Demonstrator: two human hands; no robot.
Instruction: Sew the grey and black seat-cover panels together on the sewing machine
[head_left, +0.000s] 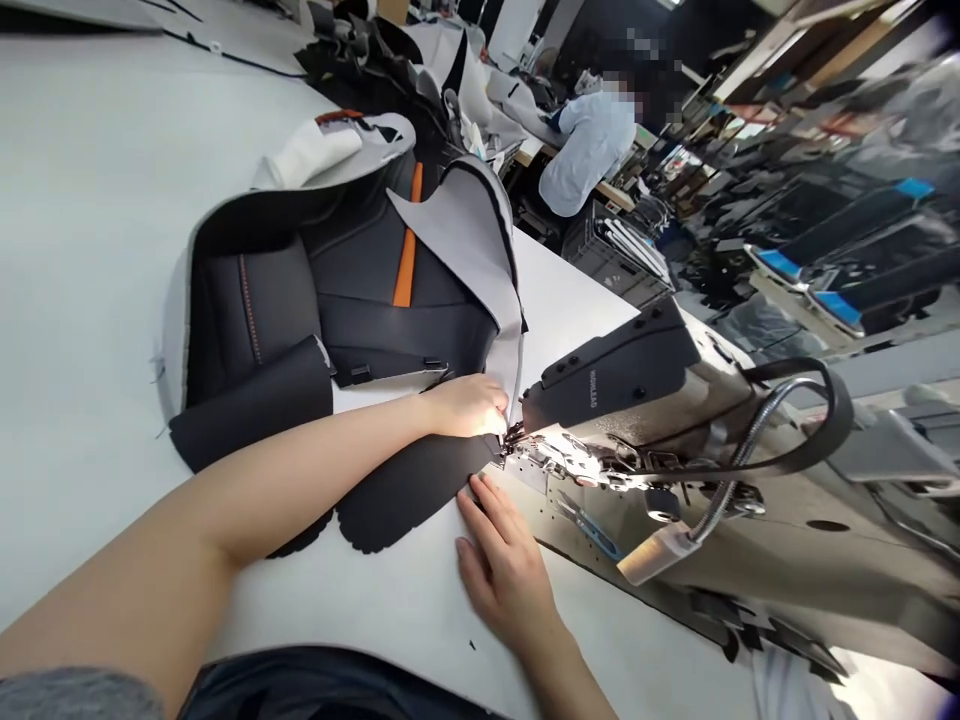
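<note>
- Looking down from the head camera, the left hand (469,405) lies curled on the black leather seat-cover panel with orange stitching and an orange stripe (352,300), its fingers bent and pinching the panel's edge right at the needle of the dark industrial sewing machine (622,375).
- The right hand (502,560) is open and flat — palm down on the white worktable (90,220), its fingertips touching the near edge of the black panel just beside the needle.
- The panel spreads away from both hands to the left and far side, its grey lining folded up beside the machine head.
- Small blue-handled snips (589,525) lie on the machine bed, near the right hand.
- A person in a pale blue shirt (589,150) works well apart — at the far bench.
</note>
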